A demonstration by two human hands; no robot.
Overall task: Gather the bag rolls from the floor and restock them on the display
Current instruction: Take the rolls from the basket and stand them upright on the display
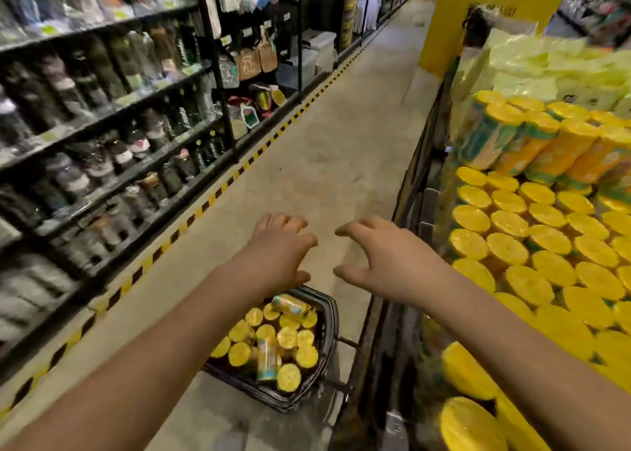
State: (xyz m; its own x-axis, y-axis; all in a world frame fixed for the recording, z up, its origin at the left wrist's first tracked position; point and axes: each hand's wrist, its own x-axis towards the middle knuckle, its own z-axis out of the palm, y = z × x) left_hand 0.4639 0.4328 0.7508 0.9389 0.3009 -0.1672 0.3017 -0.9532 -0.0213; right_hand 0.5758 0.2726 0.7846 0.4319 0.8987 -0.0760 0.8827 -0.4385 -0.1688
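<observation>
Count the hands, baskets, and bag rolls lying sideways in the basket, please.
Hands: 2, left hand and right hand, both empty
Basket on the floor: 1
Sideways bag rolls: 2, upper roll and lower roll
Total: 5

Ahead of our left hand [280, 249] and right hand [386, 256], both empty, the aisle floor [324, 143] lies open. Under the left hand, a basket [333, 317] is packed with bag rolls [273, 341]. Right of the right hand, the display [415, 164] is tightly stacked; far left, shelving [102, 143] walls the aisle.
</observation>
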